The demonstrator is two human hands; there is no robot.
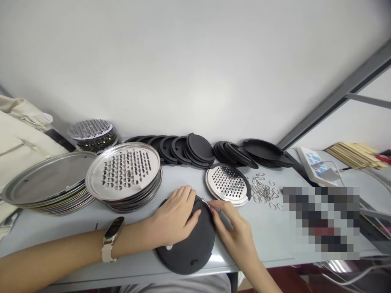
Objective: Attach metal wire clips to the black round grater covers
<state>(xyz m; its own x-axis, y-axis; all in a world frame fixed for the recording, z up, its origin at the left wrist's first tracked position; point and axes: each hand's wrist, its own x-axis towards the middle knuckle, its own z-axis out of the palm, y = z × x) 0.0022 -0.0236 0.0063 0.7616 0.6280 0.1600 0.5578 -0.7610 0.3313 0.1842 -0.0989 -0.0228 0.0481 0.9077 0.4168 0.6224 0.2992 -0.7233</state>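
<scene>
A round black disc (189, 252) lies on the table near its front edge, with a slot by its lower rim. My left hand (179, 213) rests on the disc's upper left, thumb spread apart from the fingers, bracing it. At the upper right rim, my right hand (230, 221) pinches a small metal clip (205, 200) between thumb and forefinger; the fingertips partly hide it. Just beyond stands a round metal grater plate (229, 184) with a black edge piece. To its right lies a loose pile of metal rings and clips (265, 191).
Stacked grater discs (124, 173) and plain metal trays (51, 179) stand at the left. A row of black discs (171, 148) leans along the wall. Black trays (264, 152), a white power strip (319, 167) and yellowish slats (354, 154) lie at the right.
</scene>
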